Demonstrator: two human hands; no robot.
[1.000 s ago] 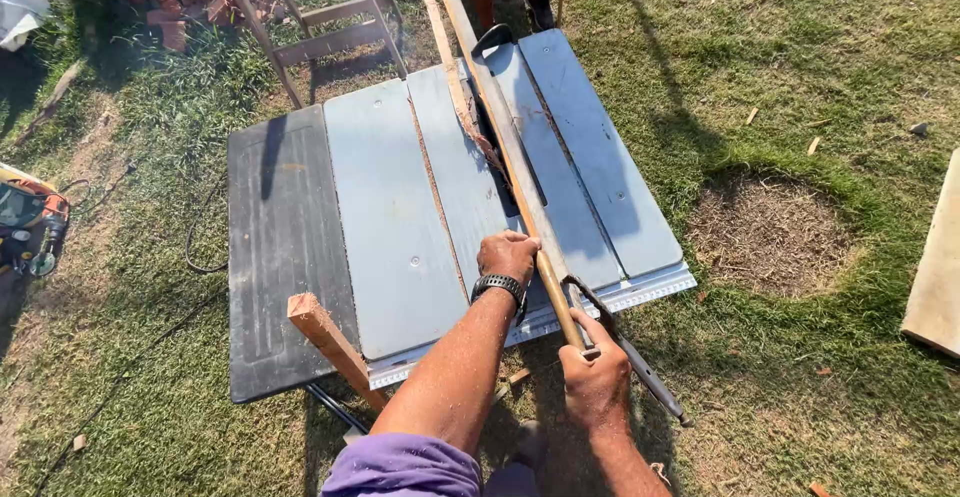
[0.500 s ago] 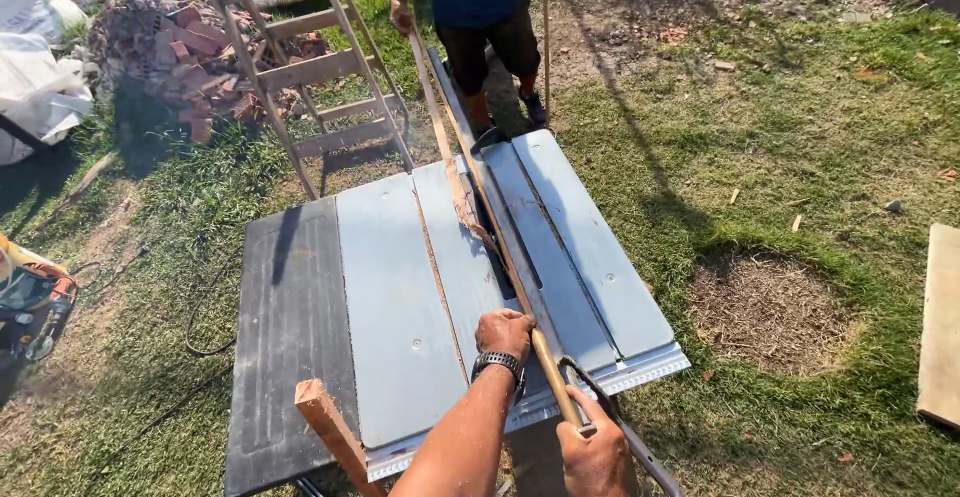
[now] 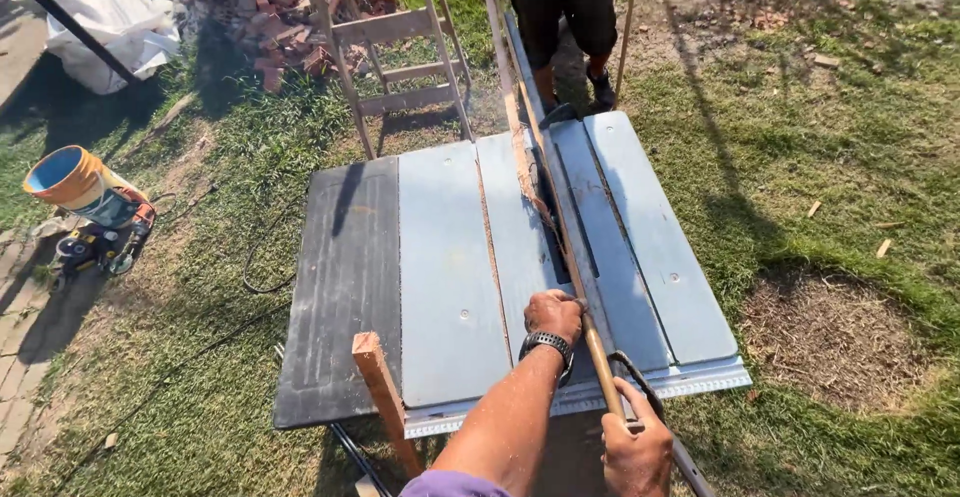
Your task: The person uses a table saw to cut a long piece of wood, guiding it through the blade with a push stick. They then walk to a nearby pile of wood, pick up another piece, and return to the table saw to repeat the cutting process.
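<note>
Grey saw table [image 3: 450,287] on grass [image 3: 830,157] — both hands on a wooden strip [image 3: 560,227].

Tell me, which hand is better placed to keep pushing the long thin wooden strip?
Probably the right hand: it grips the long thin wooden strip's near end. The left hand only presses it onto the grey saw table.

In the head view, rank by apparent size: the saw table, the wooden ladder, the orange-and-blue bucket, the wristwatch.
1. Saw table
2. Wooden ladder, partly cut off by the frame and farther away
3. Orange-and-blue bucket
4. Wristwatch on the left hand
</note>
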